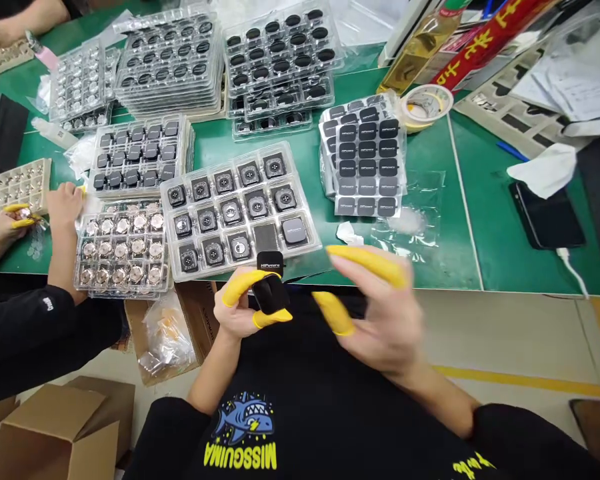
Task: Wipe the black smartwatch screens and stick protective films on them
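Note:
My left hand (234,308), with yellow finger cots on the thumb and forefinger, grips a black square smartwatch case (271,295) by its edges. A small black film label (270,261) with white lettering stands up at its far edge. My right hand (380,320) hovers to the right, blurred; its thumb and forefinger, also in yellow cots, are spread apart with nothing between them. Just beyond the left hand lies a clear plastic tray (266,238) of square watch cases, one pocket bare. Sheets of black labels (367,167) lie stacked behind the right hand.
A co-worker's hands (65,203) handle small parts at the left. Around them are trays of watch cases (120,250) and stacked trays (167,57). Tape rolls (427,105), a bottle (420,50) and a phone (547,213) sit to the right. Cardboard boxes (55,420) stand below.

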Demonstrator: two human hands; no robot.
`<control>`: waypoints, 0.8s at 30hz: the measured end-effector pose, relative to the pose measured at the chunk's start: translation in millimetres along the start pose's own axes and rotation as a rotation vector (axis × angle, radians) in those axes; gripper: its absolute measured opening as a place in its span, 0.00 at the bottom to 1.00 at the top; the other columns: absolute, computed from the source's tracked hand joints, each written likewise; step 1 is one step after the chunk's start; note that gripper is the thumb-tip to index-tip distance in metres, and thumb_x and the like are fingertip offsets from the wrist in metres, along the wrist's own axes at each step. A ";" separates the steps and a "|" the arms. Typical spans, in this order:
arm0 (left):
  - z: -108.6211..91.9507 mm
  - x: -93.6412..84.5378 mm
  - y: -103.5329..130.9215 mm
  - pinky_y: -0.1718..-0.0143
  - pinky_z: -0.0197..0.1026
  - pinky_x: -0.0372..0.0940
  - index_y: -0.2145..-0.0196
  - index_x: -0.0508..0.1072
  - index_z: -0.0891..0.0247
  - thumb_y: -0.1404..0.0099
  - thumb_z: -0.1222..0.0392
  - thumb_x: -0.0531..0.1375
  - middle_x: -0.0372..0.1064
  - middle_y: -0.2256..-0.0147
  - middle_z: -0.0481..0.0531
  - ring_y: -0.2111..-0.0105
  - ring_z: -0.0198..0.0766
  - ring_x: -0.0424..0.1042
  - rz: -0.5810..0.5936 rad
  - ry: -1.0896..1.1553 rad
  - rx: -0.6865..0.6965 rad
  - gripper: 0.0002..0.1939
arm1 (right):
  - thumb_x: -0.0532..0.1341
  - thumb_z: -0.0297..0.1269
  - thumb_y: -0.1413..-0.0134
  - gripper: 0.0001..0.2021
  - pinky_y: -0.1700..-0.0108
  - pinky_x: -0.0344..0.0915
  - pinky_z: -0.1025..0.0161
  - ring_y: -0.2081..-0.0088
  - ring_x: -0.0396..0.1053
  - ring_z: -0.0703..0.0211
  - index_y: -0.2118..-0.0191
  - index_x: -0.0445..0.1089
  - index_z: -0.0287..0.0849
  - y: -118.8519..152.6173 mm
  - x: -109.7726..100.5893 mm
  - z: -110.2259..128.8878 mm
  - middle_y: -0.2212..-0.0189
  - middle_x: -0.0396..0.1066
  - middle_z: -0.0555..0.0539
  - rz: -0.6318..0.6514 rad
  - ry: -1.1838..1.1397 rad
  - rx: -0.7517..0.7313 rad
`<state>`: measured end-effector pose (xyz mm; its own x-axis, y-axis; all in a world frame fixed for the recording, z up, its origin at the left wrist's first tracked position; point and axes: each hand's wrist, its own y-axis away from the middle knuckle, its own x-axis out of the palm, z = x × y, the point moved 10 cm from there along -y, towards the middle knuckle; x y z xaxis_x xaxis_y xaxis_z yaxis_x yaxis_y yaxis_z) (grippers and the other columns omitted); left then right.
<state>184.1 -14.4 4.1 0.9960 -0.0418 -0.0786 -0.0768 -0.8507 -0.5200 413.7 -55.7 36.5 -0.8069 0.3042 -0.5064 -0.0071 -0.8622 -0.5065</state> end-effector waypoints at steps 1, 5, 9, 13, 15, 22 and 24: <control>-2.8 3.2 0.4 0.61 0.44 0.83 0.40 0.85 0.55 0.47 0.40 0.84 0.86 0.57 0.55 0.62 0.46 0.87 0.022 -0.003 0.022 0.39 | 0.68 0.37 0.28 0.39 0.37 0.72 0.30 0.36 0.73 0.29 0.18 0.56 0.56 -4.7 10.3 6.7 0.37 0.76 0.35 0.018 -0.001 0.005; -8.9 7.8 3.1 0.62 0.43 0.82 0.38 0.83 0.54 0.43 0.42 0.83 0.86 0.56 0.56 0.60 0.46 0.86 0.063 0.010 0.052 0.38 | 0.67 0.47 0.26 0.28 0.36 0.72 0.31 0.35 0.75 0.31 0.27 0.66 0.51 -13.1 32.8 -8.7 0.41 0.79 0.35 0.042 -0.015 0.116; -5.3 9.5 7.8 0.59 0.44 0.83 0.38 0.84 0.54 0.43 0.43 0.83 0.86 0.54 0.56 0.58 0.46 0.87 0.075 0.043 -0.006 0.38 | 0.66 0.44 0.24 0.11 0.45 0.77 0.44 0.50 0.81 0.43 0.43 0.76 0.49 -8.2 43.4 -24.8 0.54 0.83 0.42 0.217 -0.194 0.190; 3.9 12.6 11.6 0.57 0.44 0.84 0.41 0.85 0.57 0.46 0.40 0.84 0.86 0.53 0.58 0.58 0.47 0.87 0.079 0.086 -0.101 0.38 | 0.64 0.41 0.23 0.07 0.56 0.75 0.54 0.62 0.79 0.52 0.55 0.78 0.47 -8.6 45.4 -32.5 0.64 0.81 0.47 0.304 -0.345 0.255; 7.0 14.4 12.5 0.57 0.44 0.84 0.43 0.86 0.58 0.46 0.39 0.83 0.86 0.54 0.58 0.59 0.48 0.88 0.078 0.089 -0.125 0.38 | 0.64 0.43 0.23 0.09 0.55 0.76 0.54 0.62 0.79 0.52 0.55 0.79 0.47 -9.3 49.4 -36.7 0.63 0.81 0.47 0.331 -0.381 0.274; 9.9 18.9 14.3 0.55 0.42 0.85 0.41 0.85 0.58 0.45 0.40 0.83 0.86 0.52 0.58 0.58 0.46 0.89 0.023 0.056 -0.124 0.38 | 0.68 0.48 0.26 0.34 0.31 0.67 0.28 0.32 0.71 0.31 0.22 0.60 0.50 -9.2 19.7 -25.0 0.35 0.75 0.32 -0.005 0.046 0.138; 10.2 19.6 13.7 0.53 0.42 0.85 0.41 0.85 0.58 0.44 0.39 0.82 0.86 0.52 0.57 0.57 0.46 0.89 0.012 0.048 -0.128 0.37 | 0.68 0.48 0.26 0.36 0.27 0.62 0.24 0.27 0.65 0.29 0.20 0.57 0.53 -4.5 16.8 -15.5 0.31 0.71 0.33 -0.049 0.113 0.117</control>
<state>202.2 -21.5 -13.3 0.9963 -0.0749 -0.0424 -0.0857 -0.9098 -0.4060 409.3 -40.4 19.5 -0.7321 0.3850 -0.5619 -0.1189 -0.8845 -0.4511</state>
